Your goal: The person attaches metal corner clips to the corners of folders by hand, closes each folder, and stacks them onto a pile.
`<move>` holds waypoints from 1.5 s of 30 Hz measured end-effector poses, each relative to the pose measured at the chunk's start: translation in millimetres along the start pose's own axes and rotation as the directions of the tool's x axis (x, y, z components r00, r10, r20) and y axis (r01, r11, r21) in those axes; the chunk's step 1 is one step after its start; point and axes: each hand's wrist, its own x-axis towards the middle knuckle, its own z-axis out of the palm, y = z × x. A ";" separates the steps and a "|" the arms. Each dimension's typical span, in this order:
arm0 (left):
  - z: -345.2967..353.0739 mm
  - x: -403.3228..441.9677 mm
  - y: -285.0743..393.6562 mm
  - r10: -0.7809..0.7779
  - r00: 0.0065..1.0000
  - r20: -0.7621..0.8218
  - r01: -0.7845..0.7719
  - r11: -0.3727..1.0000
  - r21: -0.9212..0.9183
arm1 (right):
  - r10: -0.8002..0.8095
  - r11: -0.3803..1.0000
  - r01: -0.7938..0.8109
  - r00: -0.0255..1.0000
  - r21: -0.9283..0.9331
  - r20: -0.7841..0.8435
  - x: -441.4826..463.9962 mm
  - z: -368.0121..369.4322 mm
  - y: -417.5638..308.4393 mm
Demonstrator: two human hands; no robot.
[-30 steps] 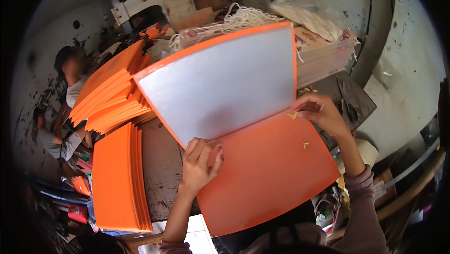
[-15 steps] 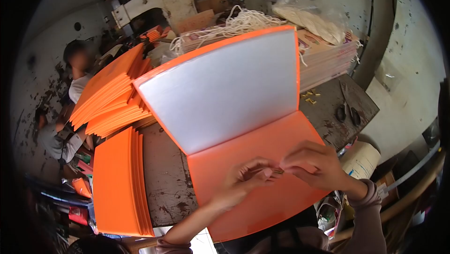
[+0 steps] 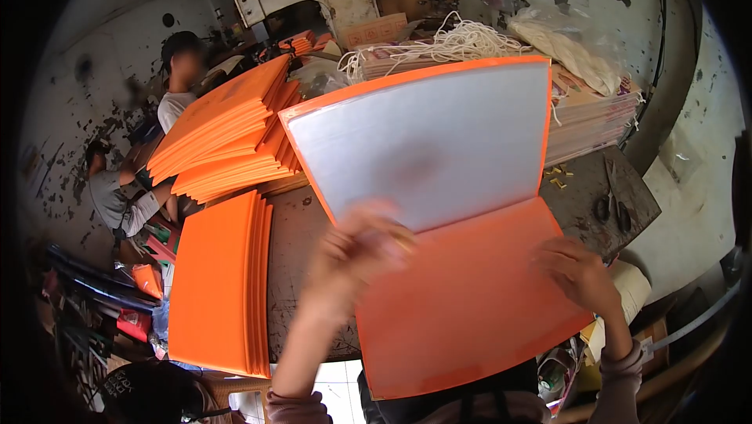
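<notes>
An open orange folder with a whitish lining inside its upright cover lies in front of me at the table edge. My left hand, smeared by motion, is raised over the folder's left side near the fold. Its fingers pinch a small gold-coloured metal piece, too blurred to show its shape. Over the right edge of the lower cover hovers my right hand, its fingers loosely bent and apart, with nothing visible in them. Several small gold metal pieces lie on the table behind the folder.
Stacked orange folders stand at the left, with a taller pile behind. Scissors rest at the table's right. White cords lie on a bundled stack at the back. People sit at the far left.
My hands, together over the lower cover before, have parted. The left has moved up and left with the small gold piece; the right has moved right. The view has shifted slightly.
</notes>
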 end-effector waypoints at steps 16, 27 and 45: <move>-90.4 88.7 58.2 0.596 0.747 -0.293 -0.306 0.701 0.644 | 0.359 0.900 -0.426 0.846 -0.095 -0.395 14.1 20.7 82.0; -84.0 83.5 63.6 0.584 0.767 -0.264 -0.295 0.687 0.664 | 0.134 0.976 -0.200 0.865 -0.088 -0.484 108.0 -31.2 44.3; -99.9 89.3 58.8 0.493 0.812 -0.313 -0.286 0.803 0.523 | -0.283 0.951 0.308 0.873 -0.001 -0.397 258.6 37.1 -46.2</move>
